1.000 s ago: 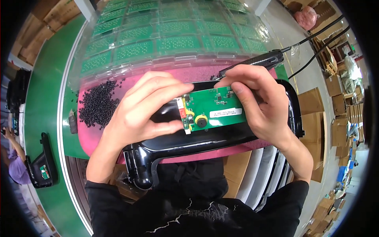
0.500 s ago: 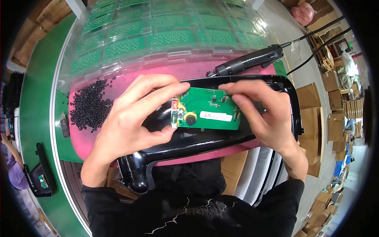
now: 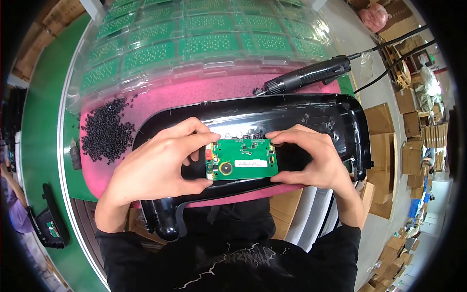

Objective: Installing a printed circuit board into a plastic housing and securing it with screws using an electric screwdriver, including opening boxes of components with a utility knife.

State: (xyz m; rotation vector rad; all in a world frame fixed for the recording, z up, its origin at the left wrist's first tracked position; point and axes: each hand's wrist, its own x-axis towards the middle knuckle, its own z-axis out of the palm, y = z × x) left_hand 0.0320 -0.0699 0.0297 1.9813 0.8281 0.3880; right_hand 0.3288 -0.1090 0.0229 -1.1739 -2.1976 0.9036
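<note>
Between my two hands is a green circuit board (image 3: 243,170) with a white label, a round buzzer-like part and red and white connectors at its left end. My left hand (image 3: 168,158) grips the left corners between thumb and fingers. My right hand (image 3: 311,158) pinches the right corners the same way. Under the board lies a long, glossy black plastic housing (image 3: 292,111), its hollow side up and a rounded handle-like end toward me at the left. Whether the board touches the housing cannot be seen.
A pink mat (image 3: 170,92) covers the bench. Many small black screws (image 3: 106,131) lie heaped at its left. A black electric screwdriver (image 3: 311,75) rests behind the housing, its cable running right. Clear trays of green boards (image 3: 209,41) stand at the back. Another black housing (image 3: 48,219) sits far left.
Both hands have brought the board toward me, down over the near part of the housing. My right thumb has shifted to the board's near right corner.
</note>
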